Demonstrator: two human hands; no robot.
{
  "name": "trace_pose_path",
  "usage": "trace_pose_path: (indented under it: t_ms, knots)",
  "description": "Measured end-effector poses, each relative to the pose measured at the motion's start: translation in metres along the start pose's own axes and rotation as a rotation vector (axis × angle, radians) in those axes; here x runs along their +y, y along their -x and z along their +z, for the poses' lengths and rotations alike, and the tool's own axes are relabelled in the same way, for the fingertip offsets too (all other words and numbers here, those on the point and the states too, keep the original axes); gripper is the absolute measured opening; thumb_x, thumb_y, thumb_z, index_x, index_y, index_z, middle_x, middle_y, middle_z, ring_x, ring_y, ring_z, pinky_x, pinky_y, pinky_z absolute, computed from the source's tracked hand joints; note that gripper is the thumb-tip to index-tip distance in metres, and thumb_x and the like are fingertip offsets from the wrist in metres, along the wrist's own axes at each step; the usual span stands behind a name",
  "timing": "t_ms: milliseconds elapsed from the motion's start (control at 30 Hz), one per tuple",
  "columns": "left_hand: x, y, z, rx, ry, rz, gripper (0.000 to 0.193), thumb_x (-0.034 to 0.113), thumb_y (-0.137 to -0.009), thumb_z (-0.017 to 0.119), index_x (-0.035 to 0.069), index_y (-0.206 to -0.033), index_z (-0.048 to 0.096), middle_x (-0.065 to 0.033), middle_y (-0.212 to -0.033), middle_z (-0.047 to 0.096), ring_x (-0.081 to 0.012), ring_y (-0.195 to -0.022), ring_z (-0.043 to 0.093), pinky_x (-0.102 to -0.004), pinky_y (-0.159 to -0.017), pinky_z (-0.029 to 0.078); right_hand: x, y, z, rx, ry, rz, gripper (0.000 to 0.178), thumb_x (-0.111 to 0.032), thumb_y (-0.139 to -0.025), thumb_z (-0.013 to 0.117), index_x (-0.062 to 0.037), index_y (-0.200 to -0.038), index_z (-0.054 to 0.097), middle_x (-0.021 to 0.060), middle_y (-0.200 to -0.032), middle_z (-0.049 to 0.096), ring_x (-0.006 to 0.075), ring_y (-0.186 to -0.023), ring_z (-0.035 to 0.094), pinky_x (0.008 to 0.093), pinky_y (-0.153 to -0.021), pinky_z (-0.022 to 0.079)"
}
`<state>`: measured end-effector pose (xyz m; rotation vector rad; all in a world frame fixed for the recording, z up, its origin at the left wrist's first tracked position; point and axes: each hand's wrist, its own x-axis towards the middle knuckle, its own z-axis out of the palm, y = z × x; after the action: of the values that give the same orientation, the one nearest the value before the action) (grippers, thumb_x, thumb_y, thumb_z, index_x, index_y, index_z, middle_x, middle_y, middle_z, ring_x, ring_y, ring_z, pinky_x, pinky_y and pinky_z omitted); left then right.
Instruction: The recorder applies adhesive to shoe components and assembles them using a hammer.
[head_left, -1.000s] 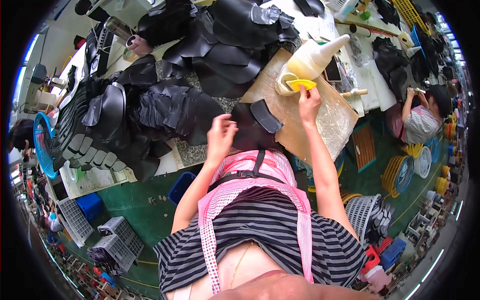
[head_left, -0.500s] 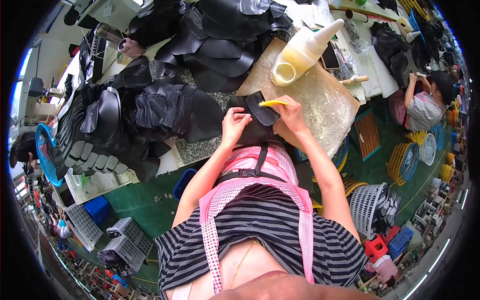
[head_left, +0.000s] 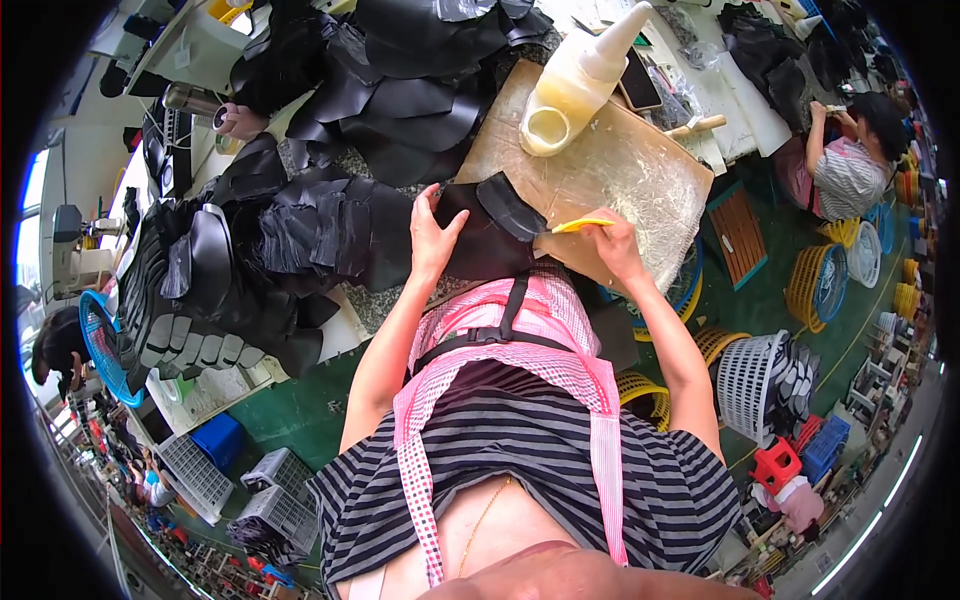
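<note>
In my right hand (head_left: pixel 616 242) is a small yellow-handled brush (head_left: pixel 582 225), pinched between the fingers. Its tip sits at the right end of a curved black strip (head_left: pixel 513 207). That strip lies along the upper right edge of a larger flat black leather piece (head_left: pixel 480 245), in front of me. My left hand (head_left: pixel 434 238) is open at the left edge of this piece, thumb and fingers spread apart. Just beyond the strip, a cloudy squeeze bottle (head_left: pixel 570 95) with a long white nozzle lies tilted on a glue-stained board (head_left: pixel 640 185).
Black leather pieces (head_left: pixel 400 100) are piled beyond my left hand, and stacked cut parts (head_left: pixel 310 225) spread to the left. A phone (head_left: pixel 640 82) and a wooden-handled tool (head_left: pixel 697 126) lie past the board. Baskets (head_left: pixel 748 385) stand at right; another person (head_left: pixel 845 165) works there.
My left hand has moved left, and its fingers have spread. My right hand has shifted right with the brush, from over the strip to its right end.
</note>
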<state>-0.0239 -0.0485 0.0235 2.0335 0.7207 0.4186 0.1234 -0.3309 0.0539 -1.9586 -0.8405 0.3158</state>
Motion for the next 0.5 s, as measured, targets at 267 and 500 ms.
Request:
trace_pose_path:
  t_ms: [267, 500]
  knots:
    - [0.003, -0.012, -0.009, -0.137, 0.039, -0.172, 0.053, 0.017, -0.075, 0.082, -0.004, -0.119, 0.06, -0.0121, -0.101, 0.067, -0.0175, -0.093, 0.064, -0.0313, -0.084, 0.052, -0.019, -0.074, 0.078, 0.164, -0.022, -0.122, 0.008, -0.004, -0.087, 0.063, -0.0014, -0.092, 0.068, 0.0121, -0.084, 0.065, 0.0291, -0.078, 0.065, 0.0359, -0.068, 0.051]
    - [-0.04, -0.016, -0.005, -0.242, 0.243, -0.216, 0.043, 0.019, -0.075, 0.083, -0.007, -0.104, 0.067, -0.0089, -0.08, 0.07, -0.0112, -0.071, 0.063, -0.0278, -0.07, 0.052, -0.022, -0.056, 0.061, 0.087, -0.082, -0.173, 0.014, 0.0, -0.084, 0.061, -0.0035, -0.095, 0.068, 0.0124, -0.089, 0.066, 0.0297, -0.083, 0.066, 0.0359, -0.072, 0.052]
